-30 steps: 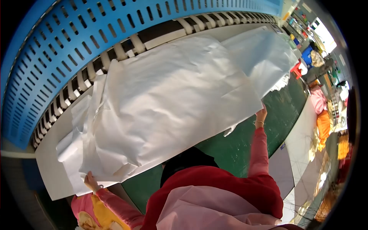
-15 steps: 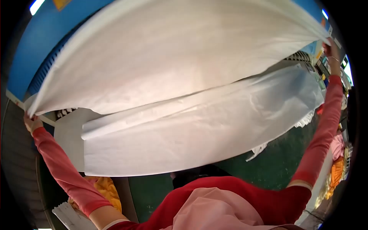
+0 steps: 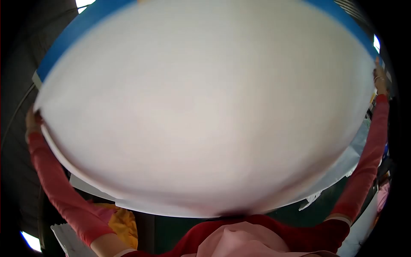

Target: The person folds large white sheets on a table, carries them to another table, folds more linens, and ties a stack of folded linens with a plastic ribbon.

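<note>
A large white sheet of cloth [image 3: 205, 107] is stretched wide in front of me and fills most of the view. Its middle is blurred by motion. My left hand [image 3: 33, 122] is closed on the sheet's edge at the far left, and my right hand [image 3: 380, 79] is closed on the opposite edge at the far right. Both arms reach out wide. Below the raised sheet, a strip of a second white sheet [image 3: 349, 160] shows at the right. The rest of that lower sheet is hidden.
Behind the sheet's top edge is a blue panel [image 3: 64, 49]. Yellow-orange fabric [image 3: 124, 225] and a white pile [image 3: 70, 237] lie at the lower left. Pink fabric [image 3: 383, 195] is at the right edge. A white scrap [image 3: 311, 199] hangs over the dark green floor.
The raised sheet has billowed toward me and now covers almost all of the lower sheet. Both hands have shifted lower in view, still gripping its edges.
</note>
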The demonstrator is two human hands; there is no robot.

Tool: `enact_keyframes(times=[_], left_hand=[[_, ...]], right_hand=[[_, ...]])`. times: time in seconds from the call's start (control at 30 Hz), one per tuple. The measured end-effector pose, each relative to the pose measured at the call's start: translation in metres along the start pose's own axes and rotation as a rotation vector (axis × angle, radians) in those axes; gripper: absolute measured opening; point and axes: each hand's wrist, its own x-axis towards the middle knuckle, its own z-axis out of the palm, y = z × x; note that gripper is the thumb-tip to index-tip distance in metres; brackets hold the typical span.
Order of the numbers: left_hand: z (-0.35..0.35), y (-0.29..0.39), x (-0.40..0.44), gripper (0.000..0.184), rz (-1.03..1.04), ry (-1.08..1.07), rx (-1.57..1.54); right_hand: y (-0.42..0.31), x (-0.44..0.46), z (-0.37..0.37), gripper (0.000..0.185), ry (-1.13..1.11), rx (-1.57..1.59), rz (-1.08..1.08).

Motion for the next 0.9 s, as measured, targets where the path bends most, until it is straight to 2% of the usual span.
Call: enact_keyframes(times=[0.03, 0.07, 0.1, 0.13, 0.17, 0.2, 0.23, 0.27, 0.3, 0.37, 0.4, 0.43, 0.5, 0.53, 0.57, 0.63, 0.7, 0.73, 0.8, 0.83, 0.87, 0.9], left_hand=[[0.003, -0.041, 0.018, 0.021, 0.193, -0.110, 0.445], [0.016, -0.078, 0.024, 0.023, 0.368, -0.214, 0.749], [0.041, -0.058, -0.022, 0.025, 0.516, -0.220, 1.167], [0.050, -0.075, -0.025, 0.022, 0.452, -0.227, 0.994], [0.054, -0.086, -0.007, 0.017, 0.267, -0.171, 0.811], [0.058, -0.097, 0.011, 0.014, 0.103, -0.085, 0.615], [0.060, -0.052, -0.023, 0.016, 0.319, -0.114, 0.892], [0.054, -0.023, -0.029, 0.023, 0.501, -0.071, 1.093], [0.043, -0.011, -0.021, 0.032, 0.555, 0.065, 1.134], [0.026, 0.031, -0.025, 0.025, 0.313, 0.146, 0.906], [0.011, 0.039, -0.019, 0.019, 0.103, 0.220, 0.278], [-0.003, 0.051, -0.021, 0.022, 0.003, 0.288, -0.052], [-0.027, 0.059, -0.046, 0.024, 0.017, 0.263, -0.317], [-0.020, 0.075, -0.094, 0.025, 0.080, 0.291, -0.307], [-0.017, 0.085, -0.143, 0.025, 0.139, 0.315, -0.293], [-0.035, 0.056, -0.199, 0.025, 0.024, 0.204, -0.360], [-0.037, 0.019, -0.285, 0.023, 0.044, 0.133, -0.079], [-0.043, -0.026, -0.324, 0.024, -0.068, 0.150, 0.021], [-0.027, -0.068, -0.429, 0.026, -0.039, -0.036, 0.086], [-0.013, -0.098, -0.481, 0.025, -0.240, 0.007, -0.072], [0.002, -0.120, -0.534, 0.025, -0.433, 0.063, -0.043], [0.008, -0.135, -0.575, 0.026, -0.619, -0.024, 0.003]], right_hand=[[-0.018, -0.010, 0.019, 0.017, 0.096, -0.093, -0.173], [-0.036, -0.024, 0.037, 0.017, 0.223, -0.212, -0.341], [-0.045, -0.042, 0.062, 0.018, 0.342, -0.313, -0.405], [-0.072, -0.025, 0.054, 0.018, -0.016, -0.137, -0.089], [-0.098, -0.007, 0.045, 0.019, -0.318, -0.066, 0.274], [-0.105, -0.004, 0.037, 0.020, -0.436, 0.025, 0.360], [-0.104, -0.004, 0.035, 0.023, -0.550, 0.105, 0.453], [-0.074, -0.004, 0.038, 0.025, -0.448, 0.130, 0.298], [-0.055, -0.005, 0.032, 0.027, -0.351, 0.156, 0.147], [-0.060, 0.015, -0.018, 0.019, -0.382, 0.040, 0.174], [-0.069, 0.030, -0.054, 0.017, -0.393, -0.020, 0.185], [-0.069, 0.037, -0.081, 0.017, -0.405, -0.078, 0.192], [-0.033, 0.027, -0.097, 0.018, -0.382, -0.453, -0.246], [-0.013, 0.010, -0.107, 0.018, -0.354, -0.382, -0.183], [-0.002, -0.011, -0.114, 0.019, -0.346, -0.193, 0.006], [0.027, -0.072, -0.115, 0.022, -0.309, 0.216, 0.407], [0.053, -0.146, -0.101, 0.025, -0.298, 0.557, 0.738], [0.058, -0.186, -0.097, 0.026, -0.304, 0.682, 0.880], [0.053, -0.269, -0.089, 0.030, -0.383, 0.889, 1.163], [0.044, -0.306, -0.094, 0.028, -0.353, 0.937, 1.352], [0.021, -0.346, -0.099, 0.027, -0.359, 1.038, 1.575], [-0.002, -0.380, -0.106, 0.025, -0.359, 1.134, 1.783]])
